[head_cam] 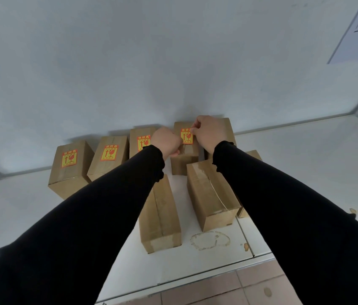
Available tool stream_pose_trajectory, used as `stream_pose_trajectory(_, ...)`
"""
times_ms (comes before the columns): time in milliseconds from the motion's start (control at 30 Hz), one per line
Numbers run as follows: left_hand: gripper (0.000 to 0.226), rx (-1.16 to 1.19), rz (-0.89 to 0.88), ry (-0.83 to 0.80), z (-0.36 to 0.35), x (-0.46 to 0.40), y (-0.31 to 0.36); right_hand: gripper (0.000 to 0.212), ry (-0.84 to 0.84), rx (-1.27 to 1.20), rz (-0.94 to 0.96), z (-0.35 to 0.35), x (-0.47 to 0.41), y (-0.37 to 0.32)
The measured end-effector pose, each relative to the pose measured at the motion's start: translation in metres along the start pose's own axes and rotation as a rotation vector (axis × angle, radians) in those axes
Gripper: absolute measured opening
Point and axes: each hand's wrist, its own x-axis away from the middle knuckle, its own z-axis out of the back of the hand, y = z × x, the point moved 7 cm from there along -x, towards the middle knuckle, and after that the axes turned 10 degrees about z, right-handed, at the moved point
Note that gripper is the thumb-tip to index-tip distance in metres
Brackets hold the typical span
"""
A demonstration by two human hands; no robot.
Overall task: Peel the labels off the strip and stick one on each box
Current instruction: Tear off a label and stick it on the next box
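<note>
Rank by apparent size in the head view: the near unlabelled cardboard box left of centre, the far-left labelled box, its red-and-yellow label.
1. Near unlabelled cardboard box, though nearness inflates it.
2. Far-left labelled box.
3. Red-and-yellow label.

**Orange handling labels, wording too small to read**

We see an orange-and-yellow label (69,158) with up arrows and a broken-glass sign on the leftmost box (70,168); likewise on the second box (107,158), third box (139,137) and fourth box (184,148). We cannot read the characters.
</note>
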Motion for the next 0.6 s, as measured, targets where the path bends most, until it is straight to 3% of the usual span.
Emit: stream_pose_trajectory(600, 0.022, 0.007, 0.01, -0.023, 0.0, 0.005, -0.005, 0.005, -0.021, 0.097, 0.082, -0.012, -0.002, -0.012)
